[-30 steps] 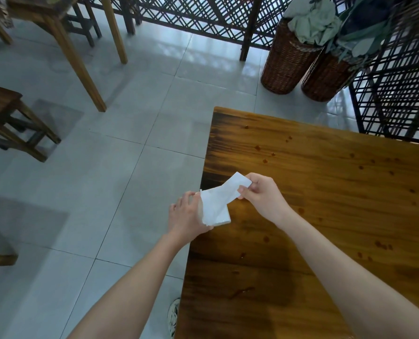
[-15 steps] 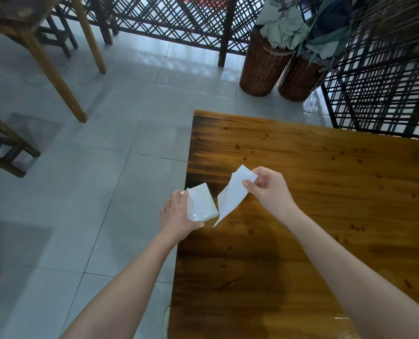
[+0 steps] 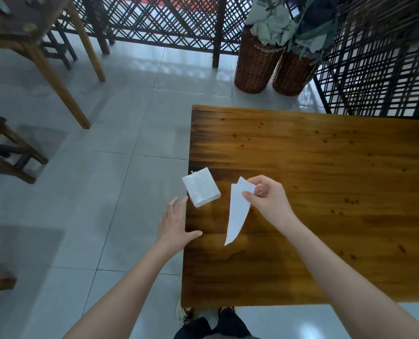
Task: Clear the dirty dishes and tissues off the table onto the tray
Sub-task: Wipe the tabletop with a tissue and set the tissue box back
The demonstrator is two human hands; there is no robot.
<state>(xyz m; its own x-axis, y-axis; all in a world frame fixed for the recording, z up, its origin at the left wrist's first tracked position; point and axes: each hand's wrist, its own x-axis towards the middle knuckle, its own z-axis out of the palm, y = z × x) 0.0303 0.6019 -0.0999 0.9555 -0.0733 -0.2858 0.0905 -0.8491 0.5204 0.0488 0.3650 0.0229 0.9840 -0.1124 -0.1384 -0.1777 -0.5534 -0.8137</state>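
The right hand [image 3: 267,200] pinches one tissue [image 3: 237,211] that dangles above the tabletop [image 3: 326,192]. The left hand [image 3: 176,226] is spread flat and empty, just short of the tissue pack [image 3: 200,190] at the tabletop's corner. That pack overhangs the edge slightly; a careless nudge could knock it to the floor. No tray is in view.

One head-worn camera looks steeply down, close over the table [image 3: 326,192] corner and floor [image 3: 105,192].
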